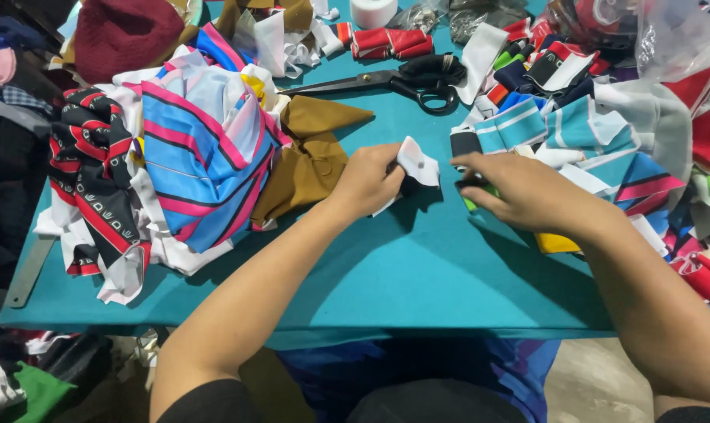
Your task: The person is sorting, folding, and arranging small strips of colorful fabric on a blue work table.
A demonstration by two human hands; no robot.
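Two bare hands are seen over a worktop (402, 266) covered in smooth teal cloth, with the black-handled scissors (406, 81) taken as the landmark. Just below the scissors, the left hand (368, 182) is curled around a small white fabric scrap (418, 162), soft and folded, with one pointed corner standing up; the fingers are closed on it. To the right of that scrap, the right hand (523, 190) is laid low with its fingers bent and pinched on a small dark piece of cloth (474, 186), whose shape cannot be made out. Left of the scissors, a rumpled heap of striped fabric (206, 149) in blue, pink and white is piled, with a limp mustard-brown piece (312, 157) draped at its edge. Farther left, a black-and-red patterned cloth (97, 172) is bunched. Right of the scissors, a loose spread of teal-and-white striped cuttings (558, 133) is scattered. Above the scissors, a white roll of tape (373, 11) and a red rolled fabric bundle (390, 41) are set.
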